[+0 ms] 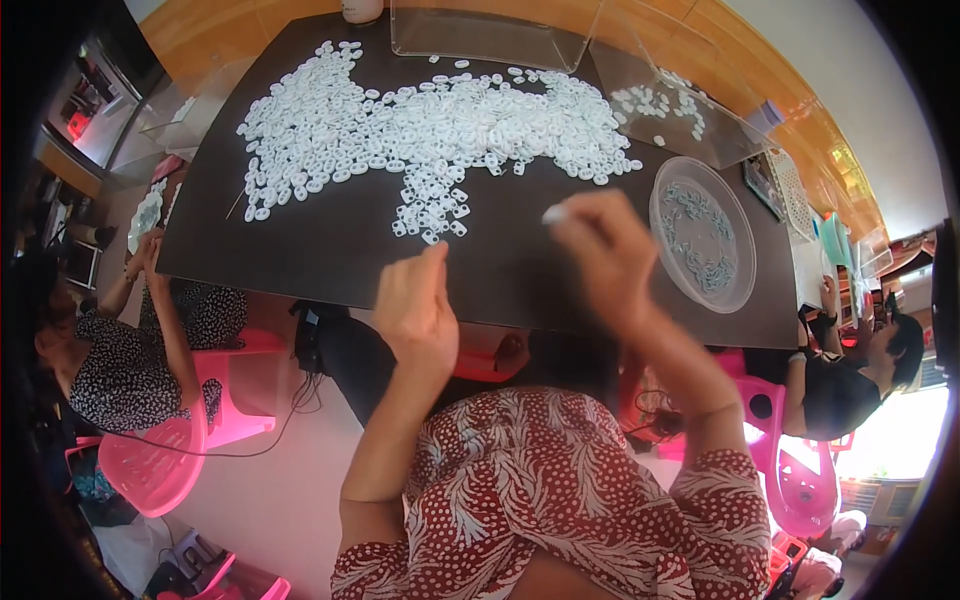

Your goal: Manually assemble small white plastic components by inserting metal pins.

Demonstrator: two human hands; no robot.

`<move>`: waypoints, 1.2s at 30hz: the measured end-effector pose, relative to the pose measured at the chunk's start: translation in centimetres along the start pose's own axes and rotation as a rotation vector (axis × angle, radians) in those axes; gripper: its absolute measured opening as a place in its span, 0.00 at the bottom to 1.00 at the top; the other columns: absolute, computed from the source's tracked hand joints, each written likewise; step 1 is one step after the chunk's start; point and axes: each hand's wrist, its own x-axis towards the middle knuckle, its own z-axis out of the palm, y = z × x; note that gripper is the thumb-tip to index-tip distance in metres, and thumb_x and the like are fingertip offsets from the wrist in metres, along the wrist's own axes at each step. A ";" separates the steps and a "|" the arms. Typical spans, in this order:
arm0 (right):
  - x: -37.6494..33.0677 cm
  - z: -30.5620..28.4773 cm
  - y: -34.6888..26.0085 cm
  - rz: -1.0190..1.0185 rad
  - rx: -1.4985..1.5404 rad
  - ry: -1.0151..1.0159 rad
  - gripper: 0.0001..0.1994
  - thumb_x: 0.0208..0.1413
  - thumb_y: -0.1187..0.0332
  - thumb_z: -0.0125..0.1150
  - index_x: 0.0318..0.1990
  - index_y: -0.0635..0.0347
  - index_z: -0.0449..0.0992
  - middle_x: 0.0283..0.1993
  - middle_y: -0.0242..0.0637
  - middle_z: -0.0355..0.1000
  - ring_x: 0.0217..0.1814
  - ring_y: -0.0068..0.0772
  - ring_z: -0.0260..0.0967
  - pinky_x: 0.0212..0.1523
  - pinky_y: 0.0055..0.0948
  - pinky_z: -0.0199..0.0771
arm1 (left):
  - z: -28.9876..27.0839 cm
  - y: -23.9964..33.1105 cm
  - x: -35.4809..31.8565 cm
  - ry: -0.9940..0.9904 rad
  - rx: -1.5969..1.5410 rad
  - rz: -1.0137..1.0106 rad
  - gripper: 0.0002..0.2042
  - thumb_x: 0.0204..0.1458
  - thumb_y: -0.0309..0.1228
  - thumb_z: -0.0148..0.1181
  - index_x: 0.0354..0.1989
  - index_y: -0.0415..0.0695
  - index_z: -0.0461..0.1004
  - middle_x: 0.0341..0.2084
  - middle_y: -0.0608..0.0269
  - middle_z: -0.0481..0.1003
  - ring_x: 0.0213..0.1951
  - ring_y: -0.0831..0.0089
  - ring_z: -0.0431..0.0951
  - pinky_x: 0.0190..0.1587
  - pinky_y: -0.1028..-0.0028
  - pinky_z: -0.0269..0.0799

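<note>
A wide heap of small white oval plastic pieces (480, 118), many with a hole, covers the far part of the dark table (330, 235). From its middle a narrow strip of similar white pieces (432, 205) runs toward me. Just this side of that strip, my left hand (415, 305) is closed, fingers curled together; whatever may be inside is hidden. Farther right my right hand (608, 255) is raised over the table, pinching a small white plastic piece (553, 214) between thumb and fingertips. Blur hides that piece's exact shape.
To the right of my right hand sits a round clear tub (742, 225) with small grey-green pieces (690, 205). Clear plastic boxes (490, 35) stand along the far edge, with loose white pieces (660, 100) near one. Other people sit at left and right on pink chairs (160, 465).
</note>
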 end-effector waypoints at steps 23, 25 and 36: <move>20.5 -14.6 13.8 -0.022 -0.836 0.222 0.07 0.43 0.67 0.60 0.31 0.56 0.79 0.28 0.44 0.75 0.33 0.46 0.73 0.34 0.41 0.70 | 2.1 -2.1 5.5 -0.520 0.333 0.612 0.04 0.35 0.24 0.54 0.22 0.40 0.68 0.23 0.57 0.64 0.32 0.63 0.64 0.39 0.65 0.60; 20.1 -14.3 14.0 -0.155 -0.976 0.311 0.07 0.44 0.67 0.59 0.31 0.57 0.79 0.29 0.45 0.75 0.33 0.48 0.73 0.35 0.42 0.70 | 2.2 -2.2 5.6 -0.541 0.336 0.591 0.03 0.36 0.24 0.54 0.22 0.41 0.69 0.24 0.56 0.65 0.33 0.63 0.65 0.39 0.65 0.60; 7.9 0.2 7.6 -0.330 -0.340 -0.281 0.07 0.41 0.76 0.63 0.31 0.59 0.78 0.30 0.41 0.74 0.35 0.43 0.69 0.38 0.35 0.68 | 2.0 -1.6 4.1 -0.325 0.201 0.487 0.04 0.34 0.24 0.56 0.19 0.43 0.68 0.22 0.60 0.62 0.29 0.62 0.64 0.37 0.64 0.60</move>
